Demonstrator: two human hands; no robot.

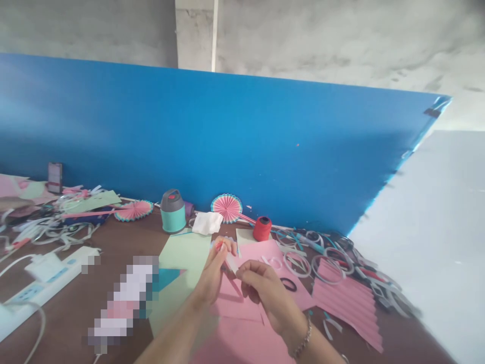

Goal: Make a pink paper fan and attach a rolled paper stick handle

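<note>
My left hand (215, 270) is closed around a small folded paper piece, mostly hidden, with reddish and pale blue bits showing at the fingers. Between the hands runs a short white strip (231, 263). The fingertips of my right hand (261, 283) pinch its near end, the fingers curled in. Both hands are above pink paper sheets (242, 336) and pale green sheets (172, 298). A black ring (288, 284), perhaps a tape roll, lies right of my right hand.
At the back stand a teal-and-grey container (173, 215), a pink pleated paper fan (226, 208) and a red thread spool (262, 229). Pleated pink paper (348, 303) and tangled strips (333, 263) lie right. A power strip (49, 285) is left; a blue partition (227, 136) rises behind.
</note>
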